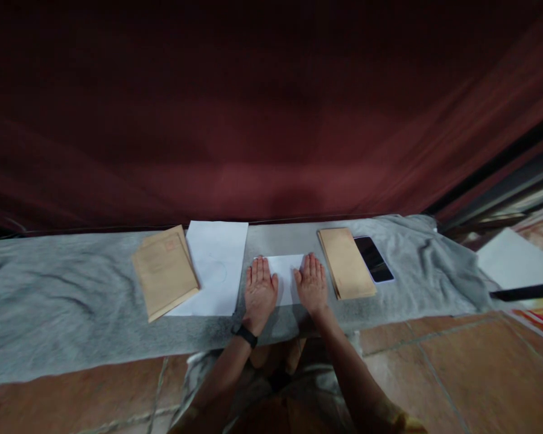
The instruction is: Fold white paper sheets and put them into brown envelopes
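A small white sheet of paper (286, 278), likely folded, lies in front of me on the grey cloth. My left hand (260, 293) rests flat on its left side, fingers stretched out and pointing away from me. Flat on the right side lies my right hand (312, 286), its fingers also straight. Both palms press down and hold nothing; the sheet's side edges are hidden under them. Left of my left hand is larger white paper (215, 271). Brown envelopes (167, 271) overlap its left part. Just right of my right hand sits another stack of brown envelopes (347, 263).
A dark-screened phone (373, 259) lies beside the right envelopes, partly tucked against them. The grey cloth (72, 301) covers a long narrow bench, wrinkled at both ends. Behind it hangs a dark red curtain (271, 132). A white panel (518, 259) stands at the far right above the tiled floor (470, 361).
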The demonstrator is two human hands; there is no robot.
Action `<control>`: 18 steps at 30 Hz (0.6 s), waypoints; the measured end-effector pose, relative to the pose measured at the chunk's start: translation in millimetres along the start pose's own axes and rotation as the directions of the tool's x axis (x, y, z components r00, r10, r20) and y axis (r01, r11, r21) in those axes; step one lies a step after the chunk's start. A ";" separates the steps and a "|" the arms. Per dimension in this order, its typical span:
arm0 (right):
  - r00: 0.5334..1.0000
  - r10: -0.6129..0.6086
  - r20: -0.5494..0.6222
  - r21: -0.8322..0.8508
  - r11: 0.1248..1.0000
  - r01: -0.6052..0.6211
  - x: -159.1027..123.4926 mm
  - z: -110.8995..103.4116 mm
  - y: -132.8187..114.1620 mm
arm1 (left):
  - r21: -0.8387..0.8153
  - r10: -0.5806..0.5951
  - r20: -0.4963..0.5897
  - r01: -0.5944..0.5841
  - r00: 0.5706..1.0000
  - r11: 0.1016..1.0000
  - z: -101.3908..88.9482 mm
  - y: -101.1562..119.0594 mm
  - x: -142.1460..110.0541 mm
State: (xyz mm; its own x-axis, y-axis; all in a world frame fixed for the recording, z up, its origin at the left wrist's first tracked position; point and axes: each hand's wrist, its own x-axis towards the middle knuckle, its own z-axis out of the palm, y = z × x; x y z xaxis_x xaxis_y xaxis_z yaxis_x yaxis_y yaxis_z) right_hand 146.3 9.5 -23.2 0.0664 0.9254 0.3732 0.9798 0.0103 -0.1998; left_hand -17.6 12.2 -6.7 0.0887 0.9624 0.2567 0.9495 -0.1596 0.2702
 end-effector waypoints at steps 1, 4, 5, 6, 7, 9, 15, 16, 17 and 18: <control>1.000 0.006 0.001 -0.003 1.000 -0.006 -1.3 -1.0 1.1 | 0.000 0.001 -0.009 -0.001 1.000 1.000 0.3 0.2 -0.3; 1.000 0.016 0.002 0.011 1.000 -0.016 -8.3 -6.2 2.8 | -0.001 0.018 -0.026 -0.018 0.999 1.000 -0.1 0.4 -1.2; 1.000 0.012 0.003 0.023 1.000 -0.012 -12.4 -8.8 2.1 | -0.002 0.022 -0.028 -0.022 0.999 1.000 -0.5 0.4 -1.3; 1.000 0.001 0.006 0.037 0.999 -0.001 -17.5 -11.7 0.7 | -0.003 0.022 -0.028 -0.022 0.999 1.000 -1.1 0.4 -1.4; 1.000 -0.021 0.014 0.051 0.998 0.021 -23.5 -14.9 -1.6 | -0.003 0.021 -0.025 -0.021 0.999 1.000 -1.6 0.3 -1.4; 0.994 -0.095 0.043 0.072 0.993 0.092 -37.3 -21.2 -8.0 | -0.001 0.018 -0.015 -0.018 1.000 1.000 -2.2 0.2 -1.1; 0.979 -0.198 0.048 0.054 0.979 0.195 -68.0 -32.3 -19.0 | -0.024 0.008 -0.039 -0.009 0.999 1.000 0.5 -1.6 -1.9; 0.982 -0.188 0.028 0.042 0.981 0.187 -69.8 -33.0 -17.7 | -0.034 0.003 -0.052 -0.005 0.999 0.999 0.8 -2.2 -2.9; 0.983 -0.181 0.009 0.031 0.983 0.181 -71.1 -33.6 -15.6 | -0.043 -0.001 -0.065 -0.002 0.998 0.999 0.7 -2.8 -4.3; 0.985 -0.174 -0.006 0.021 0.984 0.175 -72.1 -34.2 -13.2 | -0.051 -0.004 -0.077 0.000 0.997 0.999 0.1 -3.5 -6.2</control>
State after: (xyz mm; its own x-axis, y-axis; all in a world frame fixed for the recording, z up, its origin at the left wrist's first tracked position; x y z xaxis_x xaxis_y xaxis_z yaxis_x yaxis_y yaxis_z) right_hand 135.1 -70.4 -16.5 -0.1044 0.9070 0.4080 0.9721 0.1798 -0.1508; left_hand -21.4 6.8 -9.4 0.0619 0.9432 0.3263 0.9327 -0.1710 0.3174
